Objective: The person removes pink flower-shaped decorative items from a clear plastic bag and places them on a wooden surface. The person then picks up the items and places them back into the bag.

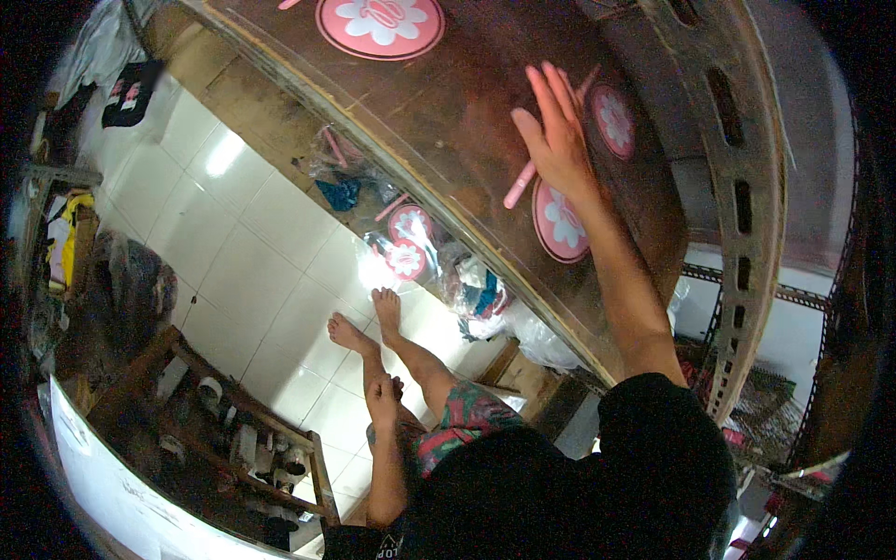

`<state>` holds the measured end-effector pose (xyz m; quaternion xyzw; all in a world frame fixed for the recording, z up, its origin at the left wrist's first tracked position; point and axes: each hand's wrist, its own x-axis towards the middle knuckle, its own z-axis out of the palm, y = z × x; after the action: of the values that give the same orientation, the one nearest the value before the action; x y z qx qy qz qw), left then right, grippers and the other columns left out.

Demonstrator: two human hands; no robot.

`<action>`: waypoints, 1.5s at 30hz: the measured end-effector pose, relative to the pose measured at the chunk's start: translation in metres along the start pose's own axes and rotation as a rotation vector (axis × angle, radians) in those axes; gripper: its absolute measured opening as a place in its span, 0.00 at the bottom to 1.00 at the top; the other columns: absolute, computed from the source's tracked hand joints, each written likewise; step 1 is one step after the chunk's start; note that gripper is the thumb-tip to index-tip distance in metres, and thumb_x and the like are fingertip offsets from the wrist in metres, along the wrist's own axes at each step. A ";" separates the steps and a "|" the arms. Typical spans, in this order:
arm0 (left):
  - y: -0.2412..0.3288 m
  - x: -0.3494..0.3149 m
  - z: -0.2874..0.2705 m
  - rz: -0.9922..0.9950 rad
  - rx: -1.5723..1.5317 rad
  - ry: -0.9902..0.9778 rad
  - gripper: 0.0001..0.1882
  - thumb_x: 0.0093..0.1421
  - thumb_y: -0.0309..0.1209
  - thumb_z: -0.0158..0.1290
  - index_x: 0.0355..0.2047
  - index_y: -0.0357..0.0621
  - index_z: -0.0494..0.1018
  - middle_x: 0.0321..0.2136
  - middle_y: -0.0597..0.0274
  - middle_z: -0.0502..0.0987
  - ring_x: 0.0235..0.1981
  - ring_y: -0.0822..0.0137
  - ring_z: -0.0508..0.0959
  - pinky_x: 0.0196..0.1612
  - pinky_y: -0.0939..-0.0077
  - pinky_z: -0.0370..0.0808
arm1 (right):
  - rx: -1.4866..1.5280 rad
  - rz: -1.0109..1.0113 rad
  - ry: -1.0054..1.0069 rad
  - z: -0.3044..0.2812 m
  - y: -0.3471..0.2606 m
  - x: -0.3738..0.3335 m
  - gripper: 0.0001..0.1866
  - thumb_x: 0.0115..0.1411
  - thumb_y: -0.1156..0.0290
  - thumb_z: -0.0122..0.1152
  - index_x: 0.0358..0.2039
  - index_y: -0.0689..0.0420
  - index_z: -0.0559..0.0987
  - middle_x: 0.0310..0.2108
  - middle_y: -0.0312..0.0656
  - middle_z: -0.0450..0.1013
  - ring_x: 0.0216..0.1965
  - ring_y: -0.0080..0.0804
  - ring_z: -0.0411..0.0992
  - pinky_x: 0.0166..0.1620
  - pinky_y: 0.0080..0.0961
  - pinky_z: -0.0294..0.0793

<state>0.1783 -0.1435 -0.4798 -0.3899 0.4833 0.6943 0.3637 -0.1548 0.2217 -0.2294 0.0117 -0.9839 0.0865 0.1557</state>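
- My left hand [383, 397] rests on my knee, well short of the brown table [448, 112], fingers loosely curled and holding nothing.
- My bare feet [366, 322] lie on the white tiled floor [243, 252], just in front of the table's near edge.
- Clear plastic bags [425, 247] holding more pink discs sit under that near edge, between my feet and the table.
- A low wooden rack [233, 420] of small items stands on the floor, well apart from the table, to my left.
- My right hand [557, 131] is on the tabletop, fingers spread and flat, pinching nothing.
- A pink stick [518, 185] lies on the table, partly hidden under that hand.
- A round pink flower disc [560, 222] lies on the table just under my wrist.
- A second pink flower disc [613, 119] lies just right of my fingers.
- A large pink flower disc [380, 23] lies at the table's far end.
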 end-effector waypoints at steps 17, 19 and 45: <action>-0.004 -0.011 0.002 -0.065 0.138 -0.023 0.13 0.63 0.34 0.48 0.41 0.37 0.71 0.31 0.57 0.77 0.31 0.67 0.78 0.35 0.76 0.76 | -0.217 0.451 -0.192 -0.001 0.105 -0.129 0.39 0.61 0.45 0.40 0.64 0.57 0.49 0.66 0.53 0.40 0.67 0.51 0.37 0.63 0.58 0.34; -0.004 -0.012 0.002 -0.059 0.164 -0.025 0.13 0.63 0.35 0.48 0.40 0.37 0.71 0.31 0.58 0.77 0.31 0.67 0.78 0.35 0.76 0.76 | -0.234 0.444 -0.196 0.000 0.109 -0.130 0.39 0.61 0.45 0.40 0.64 0.57 0.49 0.66 0.52 0.39 0.67 0.51 0.37 0.63 0.58 0.34; 0.022 -0.027 0.021 -0.041 0.174 0.028 0.12 0.62 0.33 0.49 0.38 0.35 0.71 0.29 0.57 0.77 0.29 0.67 0.77 0.33 0.78 0.76 | -0.068 0.581 -0.077 -0.009 0.120 -0.125 0.39 0.62 0.47 0.42 0.64 0.61 0.48 0.62 0.59 0.50 0.63 0.56 0.50 0.64 0.45 0.41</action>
<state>0.1662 -0.1332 -0.4423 -0.3765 0.5389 0.6362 0.4037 -0.0390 0.3411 -0.2799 -0.2724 -0.9536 0.0938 0.0872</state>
